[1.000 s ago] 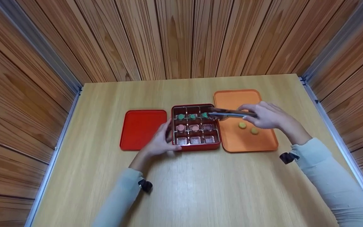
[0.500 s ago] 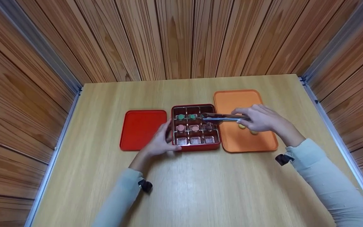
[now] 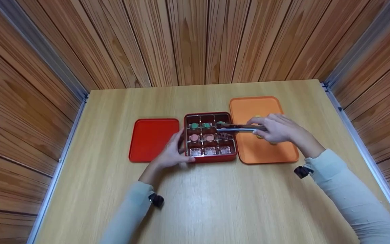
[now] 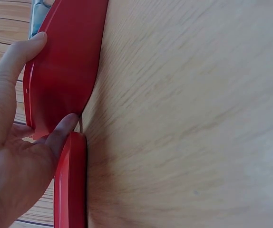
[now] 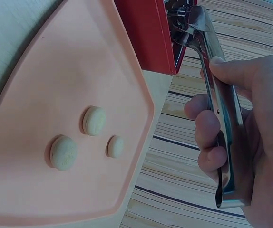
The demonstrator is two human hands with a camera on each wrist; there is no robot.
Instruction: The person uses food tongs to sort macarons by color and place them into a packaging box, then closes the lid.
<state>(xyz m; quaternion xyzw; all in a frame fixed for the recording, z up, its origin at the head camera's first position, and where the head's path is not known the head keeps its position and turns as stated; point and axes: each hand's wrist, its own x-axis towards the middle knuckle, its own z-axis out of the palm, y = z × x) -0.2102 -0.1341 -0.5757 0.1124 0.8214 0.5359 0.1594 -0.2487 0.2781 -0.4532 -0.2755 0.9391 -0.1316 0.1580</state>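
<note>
Tongs (image 5: 220, 102) gripped in right hand (image 5: 250, 128) (tips over red box (image 3: 210, 137)).

Both arms wear long, pale blue-grey sleeves of soft, slightly creased fabric — reaching to the wrists. A small black wrist-mounted device (image 3: 156, 200) sits at the left cuff, another black wrist-mounted device (image 3: 301, 171) at the right — both hands bare, ringless.
</note>
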